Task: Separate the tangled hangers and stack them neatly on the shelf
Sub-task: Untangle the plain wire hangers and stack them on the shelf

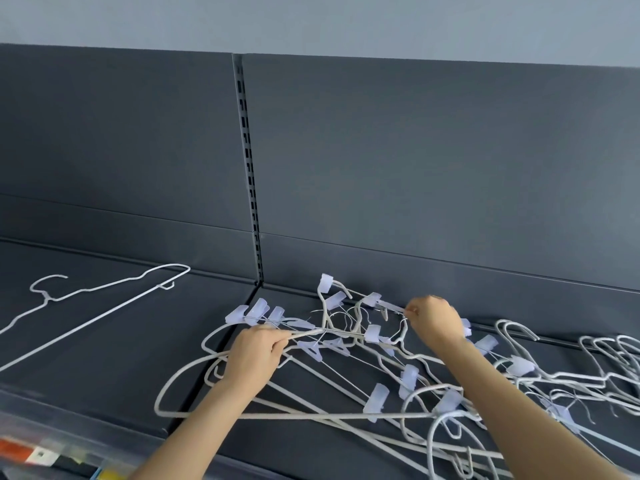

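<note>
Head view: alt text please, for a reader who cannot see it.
The left hand grips a bar and the right hand pinches a wire in a tangled pile of white clip hangers on a dark shelf. One separated hanger lies alone to the left.

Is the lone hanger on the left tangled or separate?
Separate: the lone hanger lies flat on the shelf alone, apart from the tangled pile.
</note>
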Tool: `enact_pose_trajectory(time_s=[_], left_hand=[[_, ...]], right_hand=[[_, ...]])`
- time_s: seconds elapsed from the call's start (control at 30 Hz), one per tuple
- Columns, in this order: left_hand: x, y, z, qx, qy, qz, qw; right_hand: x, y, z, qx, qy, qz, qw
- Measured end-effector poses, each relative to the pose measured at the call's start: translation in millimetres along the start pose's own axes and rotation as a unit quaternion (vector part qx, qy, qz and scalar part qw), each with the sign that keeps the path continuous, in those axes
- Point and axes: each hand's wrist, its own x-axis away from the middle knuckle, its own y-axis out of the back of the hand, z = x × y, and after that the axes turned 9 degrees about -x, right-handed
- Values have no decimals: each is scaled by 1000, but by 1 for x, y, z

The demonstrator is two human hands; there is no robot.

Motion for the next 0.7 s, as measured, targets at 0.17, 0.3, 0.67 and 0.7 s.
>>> enact_pose_trajectory(time_s=[0.17, 0.3, 0.67, 0.7], left_hand=[[-2, -2, 0, -21, -10, -1, 1000], [-2, -3, 1, -34, -14, -3, 999], [-2, 0, -2, -51, -25, -18, 998], [0, 0, -2, -44, -20, -11, 999]], right_hand=[[18, 5, 26, -32, 69, 8, 997], [43, -7, 51, -74, 174, 115, 975], [32, -12, 53, -71, 204, 45, 975], [30, -8, 53, -101, 206, 32, 973]])
